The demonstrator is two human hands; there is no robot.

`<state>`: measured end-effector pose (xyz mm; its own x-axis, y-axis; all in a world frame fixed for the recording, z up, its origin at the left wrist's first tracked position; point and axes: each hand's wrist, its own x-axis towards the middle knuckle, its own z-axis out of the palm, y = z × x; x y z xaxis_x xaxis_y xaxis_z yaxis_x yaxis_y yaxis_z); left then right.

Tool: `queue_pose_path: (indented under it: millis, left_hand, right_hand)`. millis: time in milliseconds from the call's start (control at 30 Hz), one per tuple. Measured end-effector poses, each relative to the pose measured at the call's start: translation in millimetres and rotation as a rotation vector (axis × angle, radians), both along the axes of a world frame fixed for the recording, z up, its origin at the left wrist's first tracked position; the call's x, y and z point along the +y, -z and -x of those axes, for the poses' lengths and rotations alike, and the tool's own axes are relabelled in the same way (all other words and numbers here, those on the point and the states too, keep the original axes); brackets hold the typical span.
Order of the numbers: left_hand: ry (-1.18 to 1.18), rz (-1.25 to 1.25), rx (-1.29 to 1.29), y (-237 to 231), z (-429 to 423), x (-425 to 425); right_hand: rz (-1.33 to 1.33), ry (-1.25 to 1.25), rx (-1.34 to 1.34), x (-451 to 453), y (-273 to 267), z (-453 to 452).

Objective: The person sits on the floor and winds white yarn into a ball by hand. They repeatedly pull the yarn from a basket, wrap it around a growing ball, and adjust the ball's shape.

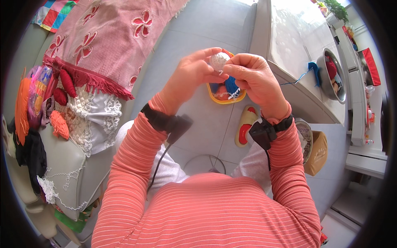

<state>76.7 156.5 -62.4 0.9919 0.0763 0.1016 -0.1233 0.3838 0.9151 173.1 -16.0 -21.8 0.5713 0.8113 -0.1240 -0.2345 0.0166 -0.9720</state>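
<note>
A small ball of white yarn (219, 61) sits between the spread fingers and thumb of my left hand (195, 69). At the ball's right side my right hand (252, 69) pinches with thumb and forefinger, apparently on the white yarn; the strand itself is hard to make out. A short white yarn end shows under the ball. Below both hands, on the floor, stands a yellow-rimmed basket (228, 101), partly hidden by them. Inside it are blue yarn (231, 85) and a salmon-pink ball (221, 93), with some white yarn across them.
On the left, a sofa (62, 152) bears dark red yarn (67, 83), an orange skein (59, 124) and loose white yarn (47, 188). To the right, a table (291, 34) carries a metal bowl (324, 81) and blue yarn (314, 72). A slipper (245, 125) lies on the floor.
</note>
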Motion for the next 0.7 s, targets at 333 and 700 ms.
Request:
queue_pose_path:
  millis: [333, 700]
  left_hand:
    - [-0.010, -0.052, 0.089, 0.9, 0.4, -3.3]
    - [-0.014, -0.179, 0.129, -0.2, 2.5, -1.3]
  right_hand:
    - [0.065, 0.098, -0.118, 2.9, 0.6, 0.2]
    - [0.058, 0.096, -0.099, 2.9, 1.2, -0.9]
